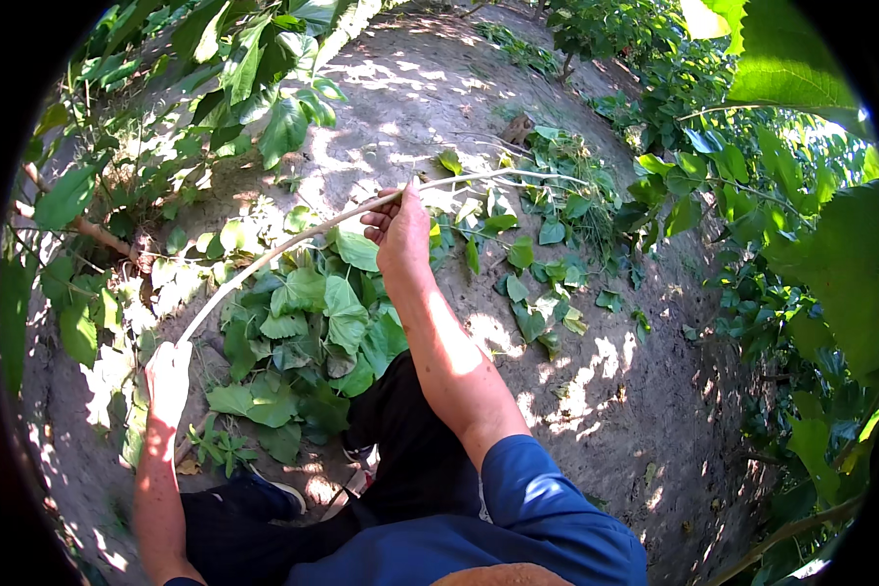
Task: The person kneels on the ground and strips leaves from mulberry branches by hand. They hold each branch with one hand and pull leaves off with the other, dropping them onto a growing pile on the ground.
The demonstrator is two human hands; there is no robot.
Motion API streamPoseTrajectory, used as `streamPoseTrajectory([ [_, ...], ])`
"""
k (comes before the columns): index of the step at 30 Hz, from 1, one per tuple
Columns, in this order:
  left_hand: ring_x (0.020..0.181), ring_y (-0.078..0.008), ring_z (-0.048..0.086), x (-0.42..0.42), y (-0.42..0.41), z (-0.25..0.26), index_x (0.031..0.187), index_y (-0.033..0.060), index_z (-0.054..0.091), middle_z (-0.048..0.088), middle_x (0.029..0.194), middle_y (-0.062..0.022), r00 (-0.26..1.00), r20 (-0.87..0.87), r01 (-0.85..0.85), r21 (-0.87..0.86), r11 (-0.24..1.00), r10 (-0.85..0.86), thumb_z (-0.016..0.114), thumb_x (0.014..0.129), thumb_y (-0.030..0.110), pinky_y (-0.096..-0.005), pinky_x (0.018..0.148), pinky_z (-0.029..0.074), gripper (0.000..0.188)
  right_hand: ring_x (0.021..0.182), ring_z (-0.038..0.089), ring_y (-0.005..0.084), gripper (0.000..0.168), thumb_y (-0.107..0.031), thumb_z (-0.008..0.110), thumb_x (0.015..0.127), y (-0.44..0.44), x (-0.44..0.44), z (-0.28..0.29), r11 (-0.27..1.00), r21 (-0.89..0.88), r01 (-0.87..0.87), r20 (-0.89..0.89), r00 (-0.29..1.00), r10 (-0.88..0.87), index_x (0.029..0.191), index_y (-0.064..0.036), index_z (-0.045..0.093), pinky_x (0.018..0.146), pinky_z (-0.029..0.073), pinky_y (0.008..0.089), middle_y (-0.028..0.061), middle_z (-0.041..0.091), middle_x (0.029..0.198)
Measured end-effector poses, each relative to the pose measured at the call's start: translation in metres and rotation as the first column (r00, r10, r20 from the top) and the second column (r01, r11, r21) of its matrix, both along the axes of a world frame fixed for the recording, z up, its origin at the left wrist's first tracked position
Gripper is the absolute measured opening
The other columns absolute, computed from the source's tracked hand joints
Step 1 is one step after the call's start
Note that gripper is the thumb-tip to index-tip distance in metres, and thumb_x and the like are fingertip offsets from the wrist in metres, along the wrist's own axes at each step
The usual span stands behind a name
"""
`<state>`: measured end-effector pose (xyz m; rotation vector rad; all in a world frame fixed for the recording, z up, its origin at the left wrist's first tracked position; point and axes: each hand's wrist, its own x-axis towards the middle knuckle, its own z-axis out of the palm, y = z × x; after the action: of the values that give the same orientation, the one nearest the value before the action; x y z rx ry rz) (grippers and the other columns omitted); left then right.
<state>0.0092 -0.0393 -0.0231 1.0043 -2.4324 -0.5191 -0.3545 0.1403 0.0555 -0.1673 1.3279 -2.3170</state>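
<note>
A long, thin, bare branch [286,245], slightly bent and stripped of leaves along most of its length, lies across both hands. My left hand [167,373] is closed around its lower left end. Further up, my right hand [399,227] holds it between thumb and fingers, with the thin, forked tip reaching right beyond the hand. Beneath the branch, between my forearms, a heap of large green leaves [293,329] covers the soil. More cut leaves and grass [557,220] lie on the ground to the right of my right hand.
Leafy branches hang at the upper left [249,73] and along the right side [813,256], some close to the camera. A woody stem [95,233] stands at the left. Dry, sun-dappled soil [601,410] stretches to the right. My shoe [275,494] is beside the leaf heap.
</note>
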Motion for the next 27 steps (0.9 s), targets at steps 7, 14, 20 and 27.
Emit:
streamPoseTrajectory([
  [7,0.06,-0.0373,0.049,0.008,-0.011,-0.01,0.077,-0.0006,0.05,0.051,0.068,-0.02,0.999,-0.051,-0.013,0.015,1.0,0.014,0.058,0.092,0.023,-0.0424,0.057,0.041,0.029,0.055,0.057,0.0129,0.048,-0.047,0.036,0.098,-0.005,0.021,0.008,0.998,0.049,-0.045,-0.201,0.978,0.054,0.086,-0.005,0.055,0.049,0.044,0.0242,0.0054,0.057,0.071],
  [14,0.064,-0.0372,0.049,0.026,-0.022,-0.02,0.076,-0.0002,0.049,0.051,0.071,-0.0199,1.0,0.016,0.006,-0.032,0.999,-0.005,0.058,0.091,0.023,-0.0427,0.059,0.041,0.029,0.056,0.051,0.0065,0.032,-0.028,0.053,0.096,-0.014,0.049,0.022,0.987,0.112,0.118,-0.676,0.737,-0.012,0.078,-0.003,0.058,0.052,0.04,0.0216,0.0012,0.056,0.063],
  [20,0.062,-0.0365,0.047,0.023,-0.018,-0.009,0.076,-0.0001,0.05,0.049,0.07,-0.0196,0.999,0.018,-0.041,0.052,0.998,0.04,0.058,0.091,0.023,-0.0425,0.059,0.04,0.029,0.057,0.048,0.0046,0.022,-0.022,0.057,0.093,-0.015,0.051,0.02,0.972,0.197,0.129,-0.706,0.706,0.049,0.083,-0.002,0.06,0.053,0.038,0.021,-0.0003,0.056,0.065],
  [27,0.063,-0.0355,0.048,0.02,-0.012,-0.021,0.076,-0.0003,0.049,0.05,0.069,-0.0197,0.999,-0.02,-0.036,0.052,0.998,0.037,0.057,0.092,0.024,-0.0426,0.06,0.04,0.03,0.057,0.05,0.0057,0.022,-0.021,0.061,0.091,-0.016,0.078,0.021,0.938,0.337,-0.08,-0.65,0.701,0.293,0.085,0.0,0.06,0.053,0.04,0.0212,-0.0018,0.053,0.064],
])
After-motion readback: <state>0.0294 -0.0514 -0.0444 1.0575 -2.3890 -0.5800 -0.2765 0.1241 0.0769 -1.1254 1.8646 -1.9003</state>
